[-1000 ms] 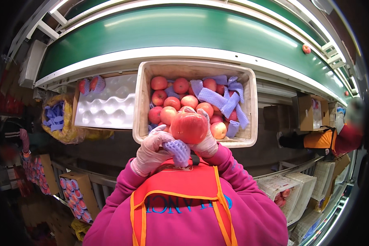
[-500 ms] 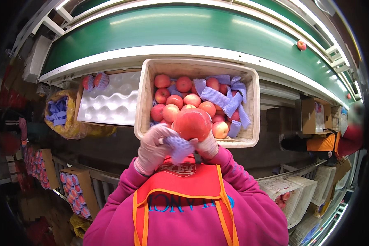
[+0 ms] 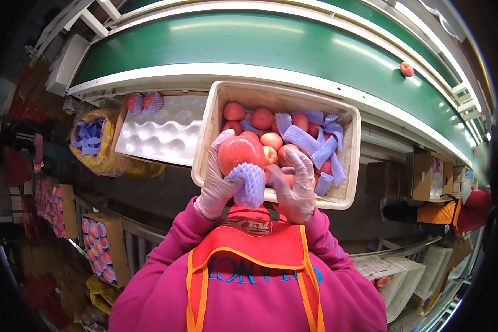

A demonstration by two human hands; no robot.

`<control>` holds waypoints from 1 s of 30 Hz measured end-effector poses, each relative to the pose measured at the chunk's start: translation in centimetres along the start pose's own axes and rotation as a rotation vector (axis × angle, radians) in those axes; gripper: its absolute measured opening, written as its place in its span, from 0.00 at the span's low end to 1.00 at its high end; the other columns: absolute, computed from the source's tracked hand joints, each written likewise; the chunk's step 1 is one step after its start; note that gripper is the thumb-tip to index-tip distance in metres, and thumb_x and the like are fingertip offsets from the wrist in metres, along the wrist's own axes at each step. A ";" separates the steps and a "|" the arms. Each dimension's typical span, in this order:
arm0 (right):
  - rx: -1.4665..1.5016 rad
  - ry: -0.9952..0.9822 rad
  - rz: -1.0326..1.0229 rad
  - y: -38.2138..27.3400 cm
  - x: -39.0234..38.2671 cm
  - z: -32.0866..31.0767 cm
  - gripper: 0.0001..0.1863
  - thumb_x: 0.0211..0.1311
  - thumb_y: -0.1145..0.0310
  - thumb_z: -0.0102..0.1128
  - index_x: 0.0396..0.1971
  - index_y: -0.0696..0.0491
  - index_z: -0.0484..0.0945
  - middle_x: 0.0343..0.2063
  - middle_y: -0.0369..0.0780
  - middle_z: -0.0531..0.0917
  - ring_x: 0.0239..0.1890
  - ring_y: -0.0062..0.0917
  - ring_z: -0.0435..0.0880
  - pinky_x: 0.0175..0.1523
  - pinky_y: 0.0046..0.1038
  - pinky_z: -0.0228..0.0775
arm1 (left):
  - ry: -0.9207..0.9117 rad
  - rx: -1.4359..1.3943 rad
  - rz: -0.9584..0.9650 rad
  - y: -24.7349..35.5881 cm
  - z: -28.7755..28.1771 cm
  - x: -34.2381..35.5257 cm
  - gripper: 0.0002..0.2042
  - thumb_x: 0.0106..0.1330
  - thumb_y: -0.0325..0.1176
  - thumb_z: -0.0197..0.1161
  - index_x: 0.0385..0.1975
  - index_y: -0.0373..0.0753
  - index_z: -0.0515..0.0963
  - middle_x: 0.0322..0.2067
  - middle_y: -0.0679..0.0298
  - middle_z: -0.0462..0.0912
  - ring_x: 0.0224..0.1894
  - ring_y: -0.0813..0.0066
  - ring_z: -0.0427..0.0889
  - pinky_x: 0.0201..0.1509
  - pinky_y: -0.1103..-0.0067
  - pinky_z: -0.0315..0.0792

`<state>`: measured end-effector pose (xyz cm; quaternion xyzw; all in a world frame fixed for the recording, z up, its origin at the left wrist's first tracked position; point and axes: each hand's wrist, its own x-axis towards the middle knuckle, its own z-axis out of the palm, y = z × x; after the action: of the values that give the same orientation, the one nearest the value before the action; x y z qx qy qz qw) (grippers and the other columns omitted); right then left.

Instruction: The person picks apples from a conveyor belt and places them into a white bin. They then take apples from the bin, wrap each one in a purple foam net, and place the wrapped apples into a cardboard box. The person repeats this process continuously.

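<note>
My left hand (image 3: 216, 185), in a pale translucent glove, is closed round a large red apple (image 3: 241, 152) held above the crate's near side. A lavender foam net sleeve (image 3: 249, 187) hangs at the apple's lower side, by my left fingers; how far it covers the apple is partly hidden. To the right, my right hand (image 3: 297, 191), gloved the same way, is apart from the apple, its fingers curved and spread with nothing seen between them. Beneath both hands, the cream plastic crate (image 3: 348, 149) holds several loose red apples (image 3: 271, 140) and lavender foam sleeves (image 3: 310, 141).
Left of the crate lies a box with a white moulded tray (image 3: 166, 130) and two sleeved apples (image 3: 144, 103). Beyond it, a yellow bag (image 3: 102, 160) holds foam sleeves. A green conveyor belt (image 3: 232, 44) runs behind, carrying an apple (image 3: 406, 69). Another person (image 3: 454, 213) is at far right.
The apple has moved left and now sits in my left hand. My right hand has come away from it with fingers spread. The foam sleeve now hangs against the apple's lower side.
</note>
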<state>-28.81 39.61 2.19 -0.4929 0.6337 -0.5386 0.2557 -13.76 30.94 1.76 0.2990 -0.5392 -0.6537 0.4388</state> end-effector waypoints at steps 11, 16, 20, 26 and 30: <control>1.082 -0.252 0.147 -0.4 -0.5 0.4 0.05 0.64 0.75 0.55 0.34 0.52 0.68 0.33 0.34 0.73 0.35 0.18 0.71 0.41 0.22 0.66 | 0.032 0.283 0.207 -0.2 0.6 1.0 0.44 0.44 0.37 0.77 0.62 0.35 0.58 0.58 0.57 0.66 0.59 0.67 0.69 0.63 0.72 0.65; 1.008 -0.132 0.364 1.1 2.9 -0.3 0.07 0.70 0.69 0.48 0.31 0.51 0.72 0.27 0.28 0.73 0.29 0.10 0.71 0.34 0.15 0.65 | -0.040 -0.168 -0.062 -0.7 0.2 0.9 0.35 0.56 0.44 0.69 0.60 0.35 0.62 0.50 0.63 0.74 0.52 0.73 0.74 0.59 0.75 0.68; 0.826 0.100 0.257 7.7 3.7 3.7 0.08 0.68 0.65 0.51 0.32 0.52 0.76 0.27 0.31 0.75 0.30 0.14 0.73 0.35 0.20 0.67 | -0.237 -0.425 -0.296 0.4 1.7 0.2 0.37 0.55 0.51 0.69 0.60 0.37 0.62 0.51 0.64 0.73 0.53 0.74 0.74 0.57 0.76 0.69; 1.218 -0.004 0.396 5.6 7.3 3.5 0.11 0.68 0.61 0.52 0.29 0.51 0.74 0.21 0.29 0.71 0.23 0.13 0.69 0.30 0.17 0.62 | -0.362 -0.379 -0.293 0.8 2.3 0.7 0.40 0.53 0.56 0.68 0.59 0.36 0.61 0.53 0.62 0.71 0.54 0.72 0.73 0.59 0.75 0.67; 1.411 -0.063 0.360 8.7 6.8 5.9 0.12 0.69 0.59 0.51 0.36 0.53 0.75 0.26 0.31 0.75 0.29 0.14 0.73 0.38 0.18 0.67 | -0.352 -0.325 -0.272 0.3 1.7 0.2 0.42 0.50 0.57 0.70 0.58 0.36 0.62 0.54 0.62 0.70 0.56 0.72 0.71 0.61 0.74 0.65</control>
<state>-29.43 30.36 -6.20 -0.1143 0.1993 -0.7542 0.6152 -15.22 31.46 2.49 0.1760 -0.4499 -0.8266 0.2887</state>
